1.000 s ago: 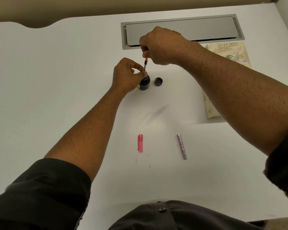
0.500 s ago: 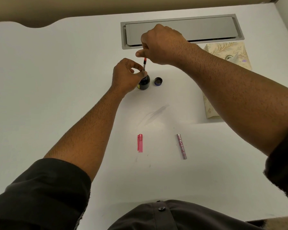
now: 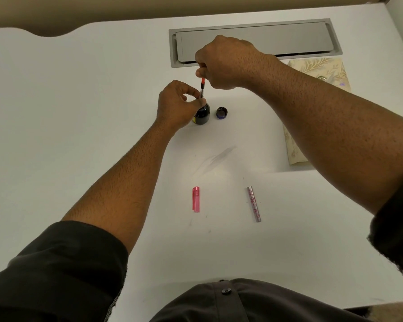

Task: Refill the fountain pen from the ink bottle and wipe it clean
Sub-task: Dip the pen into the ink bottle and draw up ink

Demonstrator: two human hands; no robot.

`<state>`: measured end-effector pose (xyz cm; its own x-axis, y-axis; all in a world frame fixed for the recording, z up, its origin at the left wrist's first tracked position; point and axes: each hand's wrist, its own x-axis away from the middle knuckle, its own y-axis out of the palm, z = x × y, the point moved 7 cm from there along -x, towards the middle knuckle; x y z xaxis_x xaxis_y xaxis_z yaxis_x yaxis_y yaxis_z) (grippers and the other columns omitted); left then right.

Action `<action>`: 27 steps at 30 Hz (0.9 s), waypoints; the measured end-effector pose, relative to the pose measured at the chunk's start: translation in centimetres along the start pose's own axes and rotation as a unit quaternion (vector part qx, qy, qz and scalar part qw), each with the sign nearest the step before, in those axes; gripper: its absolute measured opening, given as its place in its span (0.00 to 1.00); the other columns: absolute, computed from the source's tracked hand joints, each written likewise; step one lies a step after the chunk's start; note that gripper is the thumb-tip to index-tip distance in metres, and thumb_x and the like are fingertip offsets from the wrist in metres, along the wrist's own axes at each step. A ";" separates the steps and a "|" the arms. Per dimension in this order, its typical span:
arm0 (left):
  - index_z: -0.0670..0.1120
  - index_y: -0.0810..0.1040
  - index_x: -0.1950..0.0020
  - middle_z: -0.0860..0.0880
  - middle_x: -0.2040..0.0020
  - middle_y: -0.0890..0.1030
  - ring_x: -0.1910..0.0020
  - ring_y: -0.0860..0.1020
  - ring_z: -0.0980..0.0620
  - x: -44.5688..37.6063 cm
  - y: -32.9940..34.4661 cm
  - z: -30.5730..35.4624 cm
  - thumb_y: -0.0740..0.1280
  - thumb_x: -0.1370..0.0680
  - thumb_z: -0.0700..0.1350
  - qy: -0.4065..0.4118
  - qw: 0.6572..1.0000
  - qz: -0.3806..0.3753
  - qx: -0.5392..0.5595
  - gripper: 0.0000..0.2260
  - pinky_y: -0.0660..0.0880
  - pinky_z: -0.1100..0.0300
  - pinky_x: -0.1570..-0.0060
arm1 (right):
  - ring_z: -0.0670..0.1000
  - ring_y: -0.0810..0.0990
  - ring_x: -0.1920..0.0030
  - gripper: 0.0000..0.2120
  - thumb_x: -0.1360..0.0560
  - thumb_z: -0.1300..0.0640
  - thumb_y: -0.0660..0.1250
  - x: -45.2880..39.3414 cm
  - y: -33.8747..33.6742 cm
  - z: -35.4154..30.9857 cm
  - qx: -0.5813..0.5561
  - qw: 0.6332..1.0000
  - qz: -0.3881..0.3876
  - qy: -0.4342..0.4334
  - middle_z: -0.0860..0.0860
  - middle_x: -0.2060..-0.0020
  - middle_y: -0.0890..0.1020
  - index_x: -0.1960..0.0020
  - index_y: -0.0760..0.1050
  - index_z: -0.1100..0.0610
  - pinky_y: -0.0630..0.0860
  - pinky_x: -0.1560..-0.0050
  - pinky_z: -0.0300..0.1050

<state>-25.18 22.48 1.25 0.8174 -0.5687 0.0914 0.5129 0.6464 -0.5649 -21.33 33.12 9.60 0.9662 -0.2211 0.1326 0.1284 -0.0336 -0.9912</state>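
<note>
Upper centre of the frame, the right hand [image 3: 226, 63] pinches the pen's converter [image 3: 202, 86] top, nib end in the ink bottle [image 3: 202, 115]; the left hand [image 3: 176, 105] holds the bottle's neck. Filling looks underway; next, lift straight out. Bottle cap [image 3: 221, 112] sits just right; tissue [image 3: 312, 112], pink cap [image 3: 196, 199] and barrel [image 3: 254, 206] lie well apart on the table [image 3: 79, 112].
</note>
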 end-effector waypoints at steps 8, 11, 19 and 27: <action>0.50 0.81 0.54 0.52 0.46 0.79 0.52 0.75 0.55 0.2 -0.2 0.2 0.75 0.30 0.49 0.000 1.000 0.003 0.000 0.08 0.66 0.72 0.63 | 0.52 0.72 0.57 0.17 0.21 0.46 0.60 0.3 -0.4 0.3 -0.019 1.000 0.013 0.012 0.53 0.58 0.72 0.43 0.73 0.59 0.70 0.59 0.49; 0.50 0.81 0.55 0.53 0.46 0.78 0.52 0.75 0.56 0.3 -0.2 0.3 0.75 0.30 0.49 0.002 1.000 0.002 0.001 0.07 0.66 0.72 0.63 | 0.52 0.72 0.56 0.13 0.22 0.50 0.64 0.4 -0.2 0.1 -0.023 1.000 0.001 -0.003 0.53 0.54 0.76 0.43 0.73 0.58 0.68 0.59 0.48; 0.51 0.80 0.55 0.54 0.47 0.77 0.51 0.75 0.55 0.2 -0.2 0.2 0.76 0.31 0.49 -0.004 1.000 -0.001 0.007 0.08 0.67 0.69 0.61 | 0.52 0.72 0.57 0.11 0.21 0.53 0.63 0.0 0.0 -0.2 -0.020 1.000 -0.006 -0.011 0.53 0.57 0.75 0.45 0.75 0.59 0.68 0.58 0.47; 0.49 0.81 0.54 0.54 0.48 0.78 0.53 0.74 0.56 0.2 -0.1 0.1 0.75 0.30 0.50 -0.001 1.000 0.003 0.000 0.09 0.66 0.72 0.63 | 0.52 0.72 0.56 0.19 0.20 0.43 0.58 0.0 0.2 0.3 -0.022 1.000 -0.001 0.015 0.54 0.56 0.76 0.43 0.76 0.57 0.71 0.57 0.50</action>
<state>-25.08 22.35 1.37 0.8209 -0.5641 0.0888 0.5075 0.6495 -0.5662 -21.21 33.38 9.43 0.9589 -0.2499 0.1345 0.1190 -0.0761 -0.9900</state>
